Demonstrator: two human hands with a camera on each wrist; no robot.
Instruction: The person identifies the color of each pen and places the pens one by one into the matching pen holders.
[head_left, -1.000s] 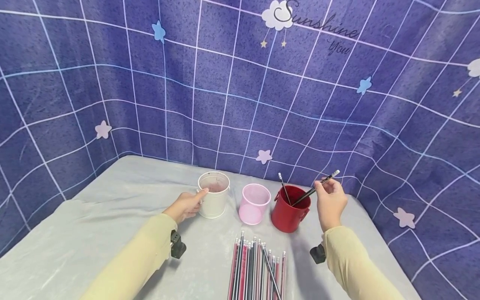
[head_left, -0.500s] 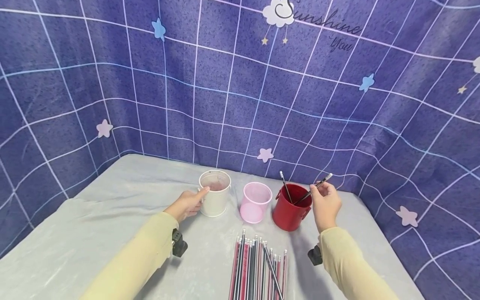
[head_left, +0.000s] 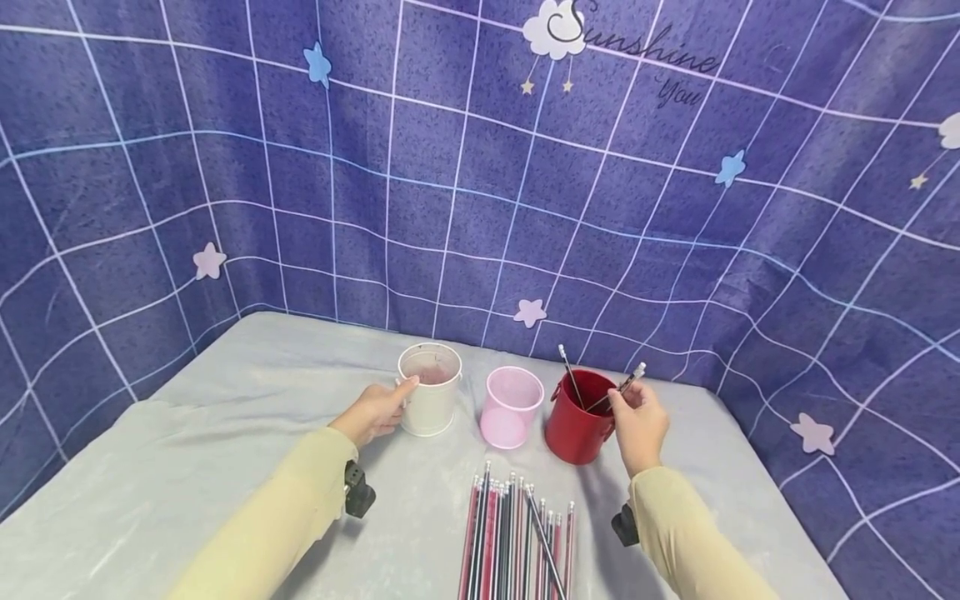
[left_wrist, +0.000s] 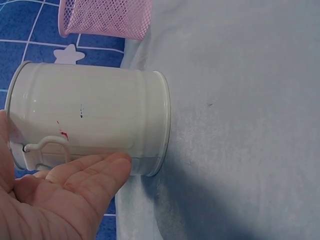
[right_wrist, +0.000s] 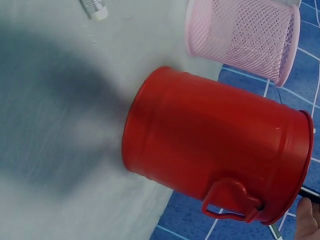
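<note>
Both hands are busy at a bucket: we see the left hand (head_left: 372,412) lightly holding the white bucket (head_left: 429,412), its thumb over the rim and its fingers nearly straight along the outer wall by the handle, a light hold that we judge enough to steady the bucket rather than lift it. The white bucket stands upright on the grey cloth (head_left: 225,425). Next, apart from both neighbours, we find the pink mesh cup (head_left: 507,417), upright and untouched. In front lies a bundle of pencils (head_left: 491,533), red, black and pinkish, mostly side by side with eraser ends toward the containers; one dark pencil lies slantwise across the others. That arrangement, we think, leaves the eraser ends easy to reach. To the right stands the red bucket (head_left: 573,437), mouth up, a leaning pencil (head_left: 567,367) resting against its rim, probably because so wide a mouth cannot keep it straight. Farthest right, the right hand (head_left: 641,425) is nearly closed, pinching a dark pencil (head_left: 632,377) near its eraser end and tilting it into the red bucket. Held so high, we judge, it keeps the fingers at the rim; we cannot tell whether its lower tip touches bottom.
</note>
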